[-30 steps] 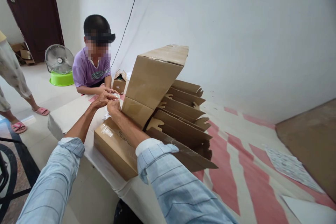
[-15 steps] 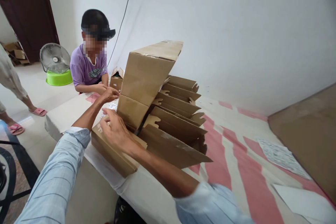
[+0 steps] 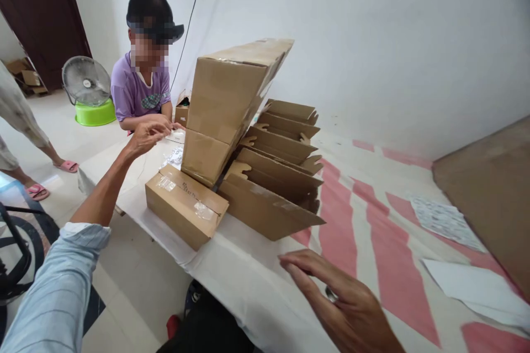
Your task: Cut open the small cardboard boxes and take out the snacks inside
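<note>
My left hand (image 3: 146, 137) reaches out over the far left of the table, fingers loosely curled, close to another person's hand; what it holds, if anything, I cannot make out. My right hand (image 3: 337, 298) hovers low over the table's near edge with fingers stretched out and nothing in it. Between the two hands lies a sealed brown carton (image 3: 185, 205) with clear tape. Behind it a tall carton (image 3: 226, 105) leans over a fan of flat cardboard sheets (image 3: 275, 187).
A person in a purple shirt (image 3: 138, 94) sits at the far end beside a small open box (image 3: 182, 113). White-and-red cloth (image 3: 364, 220) covers the table. Printed sheets (image 3: 441, 218) lie at right. A fan (image 3: 85, 81) on a green basin and someone's legs in pink sandals (image 3: 37, 192) are at left.
My right hand left the sealed carton and pulled back to the near table edge, opening flat. My left hand stayed out near the other person's hand. The view shifted slightly.
</note>
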The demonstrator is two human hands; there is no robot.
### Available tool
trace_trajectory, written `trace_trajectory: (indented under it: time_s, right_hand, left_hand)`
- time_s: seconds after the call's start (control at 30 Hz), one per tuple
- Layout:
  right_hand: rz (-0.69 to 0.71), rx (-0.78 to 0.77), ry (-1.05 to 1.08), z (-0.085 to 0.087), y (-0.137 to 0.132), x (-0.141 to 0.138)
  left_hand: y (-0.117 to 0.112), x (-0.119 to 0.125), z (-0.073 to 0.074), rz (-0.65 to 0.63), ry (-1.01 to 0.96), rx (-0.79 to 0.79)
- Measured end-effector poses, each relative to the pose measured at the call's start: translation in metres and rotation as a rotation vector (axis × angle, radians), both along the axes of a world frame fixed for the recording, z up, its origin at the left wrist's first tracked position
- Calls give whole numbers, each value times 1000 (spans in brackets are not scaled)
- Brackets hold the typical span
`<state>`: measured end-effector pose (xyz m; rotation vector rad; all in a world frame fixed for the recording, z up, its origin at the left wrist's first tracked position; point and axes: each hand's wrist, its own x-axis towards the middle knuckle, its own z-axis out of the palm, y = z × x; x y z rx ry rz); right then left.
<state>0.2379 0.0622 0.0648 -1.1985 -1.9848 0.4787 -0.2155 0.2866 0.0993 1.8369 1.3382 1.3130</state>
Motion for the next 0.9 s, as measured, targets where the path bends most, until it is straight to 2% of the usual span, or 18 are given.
trace_trajectory:
  time_s: [0.1,0.2,0.3,0.4,0.63,0.77,0.9]
  right_hand:
    - [-143,52,-29,-24,-21,47]
    - [-240,68,-44,-43,-42,85]
    - [-291,61,-43,-57,-63,112]
    - [-339,60,-77,-70,-83,132]
    - [-504,197,-194,-118,-114,160]
    - [-559,235,-266,-145,-116,160]
    - [-591,196,-264,-161,-110,159]
  left_hand:
    - [-43,-7,-5,83,93,-81]
    - [-80,-2,-12,88,151,-263]
    - [-106,12,-19,98,186,-368]
    - [-124,26,-24,126,224,-361]
    - [-149,41,-26,277,199,-306]
    - [-168,64,-25,277,159,-313]
    - [-186,91,-29,275,162,-301]
